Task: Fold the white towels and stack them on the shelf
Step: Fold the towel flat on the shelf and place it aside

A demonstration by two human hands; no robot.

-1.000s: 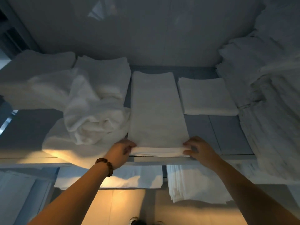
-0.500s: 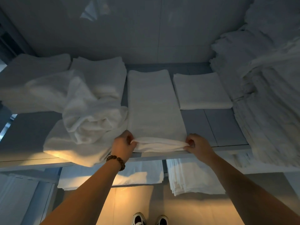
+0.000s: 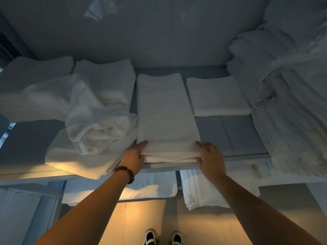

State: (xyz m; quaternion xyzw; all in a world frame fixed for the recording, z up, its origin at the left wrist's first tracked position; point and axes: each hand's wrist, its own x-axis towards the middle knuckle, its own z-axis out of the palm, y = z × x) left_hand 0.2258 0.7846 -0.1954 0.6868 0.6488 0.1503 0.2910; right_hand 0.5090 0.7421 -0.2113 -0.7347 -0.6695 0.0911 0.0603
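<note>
**On the shelf (image 3: pixel 244 137): both hands clamped on the long folded towel (image 3: pixel 166 114)**

At that towel's near left corner I've got the left hand (image 3: pixel 133 157), fingers over the top and thumb at the front edge, pinching the layers. At its near right corner the right hand (image 3: pixel 210 160) grips the same way, fingers on top and thumb against the front fold. The towel lies flat, running from the shelf's lip back toward the wall. Against its left side sits a crumpled towel (image 3: pixel 99 124). Right of it, toward the back and apart from it, lies a small folded towel (image 3: pixel 217 96). Further right rises a tall stack (image 3: pixel 292 112). There's a beaded bracelet (image 3: pixel 124 171) on the left wrist.
</note>
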